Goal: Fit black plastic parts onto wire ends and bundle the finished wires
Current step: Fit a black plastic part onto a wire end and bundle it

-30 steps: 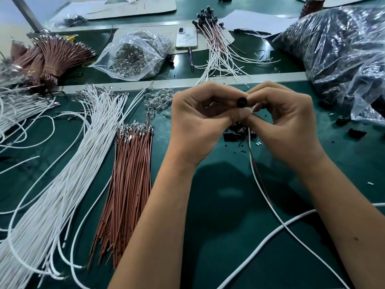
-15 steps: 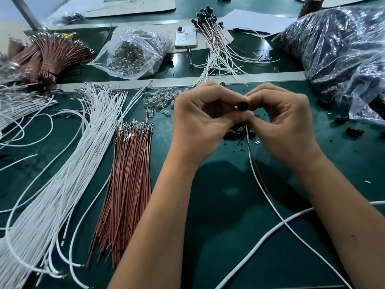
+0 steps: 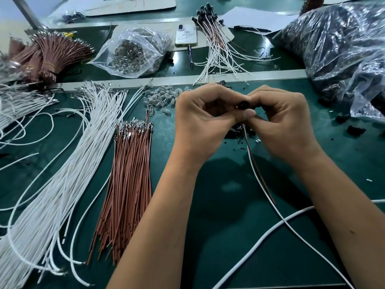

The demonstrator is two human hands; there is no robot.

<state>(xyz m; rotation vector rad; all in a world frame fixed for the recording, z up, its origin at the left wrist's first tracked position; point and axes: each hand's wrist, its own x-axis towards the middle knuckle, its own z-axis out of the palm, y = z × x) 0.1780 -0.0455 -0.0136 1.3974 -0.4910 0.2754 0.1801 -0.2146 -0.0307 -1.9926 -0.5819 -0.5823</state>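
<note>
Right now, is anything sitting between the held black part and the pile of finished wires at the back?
Nothing visible blocks it. Both hands, left hand and right hand, pinch the black part; only a low pale rail crosses the table before the finished wires.

We find the scene evenly and brightly lit from overhead. The forearms cast a soft dark shadow on the green table. Glare sits on the clear plastic bag and the large bag. Both hands show slight motion blur. We note wide-angle bending toward the edges; the white wires at lower left smear.
</note>
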